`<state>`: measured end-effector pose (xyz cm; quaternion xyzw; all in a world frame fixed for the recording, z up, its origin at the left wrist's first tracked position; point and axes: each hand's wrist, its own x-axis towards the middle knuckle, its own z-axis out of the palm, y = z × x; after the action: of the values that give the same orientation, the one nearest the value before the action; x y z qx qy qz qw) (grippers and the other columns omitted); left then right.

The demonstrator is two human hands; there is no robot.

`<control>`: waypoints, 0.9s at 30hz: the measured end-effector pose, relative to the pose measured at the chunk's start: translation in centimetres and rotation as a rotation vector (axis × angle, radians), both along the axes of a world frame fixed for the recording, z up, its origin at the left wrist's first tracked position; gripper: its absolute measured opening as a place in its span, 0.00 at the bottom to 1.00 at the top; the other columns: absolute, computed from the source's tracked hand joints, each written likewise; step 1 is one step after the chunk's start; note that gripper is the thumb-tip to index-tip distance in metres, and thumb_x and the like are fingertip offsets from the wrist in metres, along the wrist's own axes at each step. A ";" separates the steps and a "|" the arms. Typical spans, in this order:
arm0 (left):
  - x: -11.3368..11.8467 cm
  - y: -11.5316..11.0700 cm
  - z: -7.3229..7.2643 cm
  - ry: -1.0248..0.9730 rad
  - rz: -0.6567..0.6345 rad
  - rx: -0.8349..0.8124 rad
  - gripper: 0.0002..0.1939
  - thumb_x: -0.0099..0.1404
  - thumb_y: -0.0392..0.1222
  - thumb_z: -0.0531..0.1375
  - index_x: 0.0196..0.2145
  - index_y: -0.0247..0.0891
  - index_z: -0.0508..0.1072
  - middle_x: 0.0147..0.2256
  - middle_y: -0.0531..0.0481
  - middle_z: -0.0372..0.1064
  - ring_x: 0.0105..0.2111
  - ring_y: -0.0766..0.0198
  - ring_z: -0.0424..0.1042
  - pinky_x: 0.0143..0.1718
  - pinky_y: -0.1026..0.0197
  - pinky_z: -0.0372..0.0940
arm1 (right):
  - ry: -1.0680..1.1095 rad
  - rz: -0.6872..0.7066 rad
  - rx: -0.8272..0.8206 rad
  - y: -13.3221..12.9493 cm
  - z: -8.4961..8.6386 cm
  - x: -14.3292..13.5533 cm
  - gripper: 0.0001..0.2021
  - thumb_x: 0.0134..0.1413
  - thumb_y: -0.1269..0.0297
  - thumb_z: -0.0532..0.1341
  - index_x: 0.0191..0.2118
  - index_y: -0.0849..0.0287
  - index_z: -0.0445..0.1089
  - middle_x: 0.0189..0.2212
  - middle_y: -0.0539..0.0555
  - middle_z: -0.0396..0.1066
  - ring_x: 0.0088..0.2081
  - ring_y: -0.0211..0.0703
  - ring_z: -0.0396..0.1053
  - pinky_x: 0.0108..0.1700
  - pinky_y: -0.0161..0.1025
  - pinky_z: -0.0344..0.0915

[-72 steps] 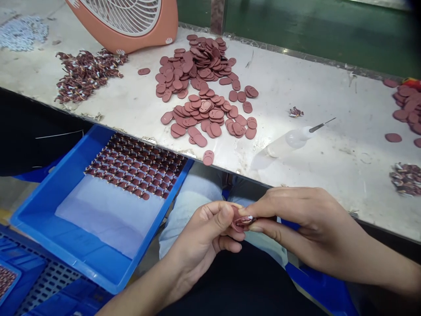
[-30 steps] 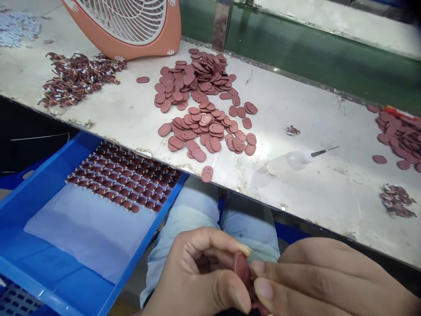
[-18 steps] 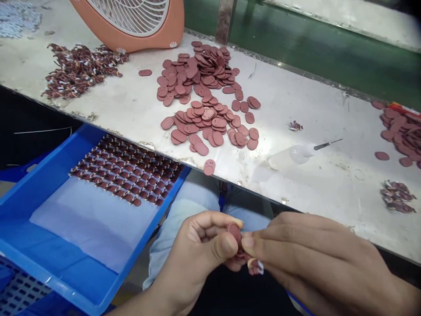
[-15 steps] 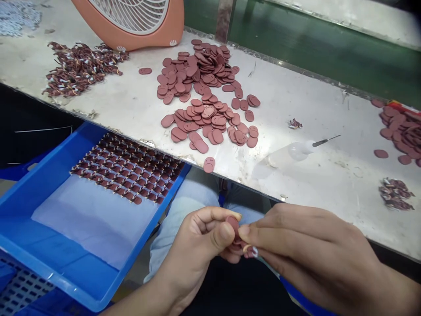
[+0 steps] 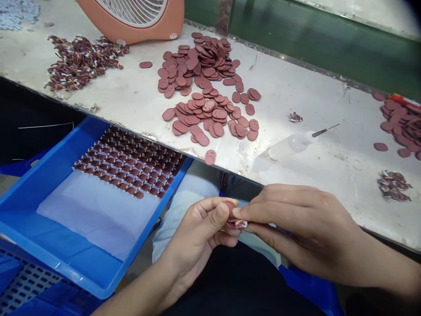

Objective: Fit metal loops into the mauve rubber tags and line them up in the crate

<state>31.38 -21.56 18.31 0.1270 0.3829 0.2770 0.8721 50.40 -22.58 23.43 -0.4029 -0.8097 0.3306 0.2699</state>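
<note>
Between thumb and fingers, my left hand (image 5: 204,226) pinches a reddish-brown oval disc (image 5: 229,208) in front of my lap. My right hand (image 5: 292,228) is closed against the disc's right edge, its thumb and fingertips pressing there. A small brown, white and orange figure piece (image 5: 241,224) pokes out at the disc's lower edge, between the two hands. Fingers hide part of both pieces. On the bench lies a large pile of similar oval discs (image 5: 210,107), some with small holes. One single disc (image 5: 210,157) rests at the bench's front edge.
A blue tray (image 5: 112,281) holds rows of assembled brown pieces on a pale sheet. On the bench (image 5: 315,175) lie a needle-tipped bottle (image 5: 292,142), a heap of small brown pieces (image 5: 82,61), an orange fan (image 5: 144,37), and more discs (image 5: 404,125) at right.
Both hands have risen slightly in the view, with the disc and small piece still between them. The bench and tray appear slightly shifted with the camera.
</note>
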 end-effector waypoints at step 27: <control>-1.4 2.0 -1.1 -0.208 -0.016 -0.152 0.17 0.51 0.50 0.73 0.32 0.34 0.81 0.24 0.53 0.75 0.20 0.72 0.73 0.19 0.73 0.71 | 0.135 -0.204 -0.030 2.2 -0.6 -1.3 0.09 0.61 0.69 0.65 0.46 0.60 0.75 0.36 0.51 0.77 0.37 0.34 0.72 0.38 0.31 0.69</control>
<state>29.97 -19.53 17.21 0.0341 0.3093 0.2517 0.9164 49.10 -20.43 22.81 -0.4639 -0.7395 0.3398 0.3498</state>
